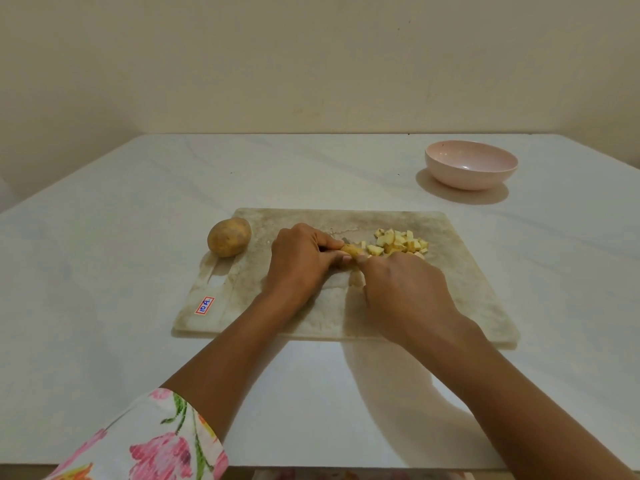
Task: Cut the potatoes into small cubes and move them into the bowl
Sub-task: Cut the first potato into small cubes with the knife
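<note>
On the worn cutting board (467,292), my left hand (301,261) pinches a small strip of potato (351,250) between its fingertips. My right hand (405,289) is close beside it, fingers curled down around a knife. Only a sliver of the blade (357,277) shows between the hands, and the handle is hidden under the palm. A pile of several yellow potato cubes (401,242) lies just right of the strip. A whole unpeeled potato (229,241) sits at the board's left edge. The pink bowl (471,168) stands at the far right of the table, nothing visible inside.
The board lies on a white marble-look table (138,209) that meets a beige wall at the back. A small red-framed label (205,305) is stuck on the board's front left corner. A floral sleeve (145,441) covers my left forearm.
</note>
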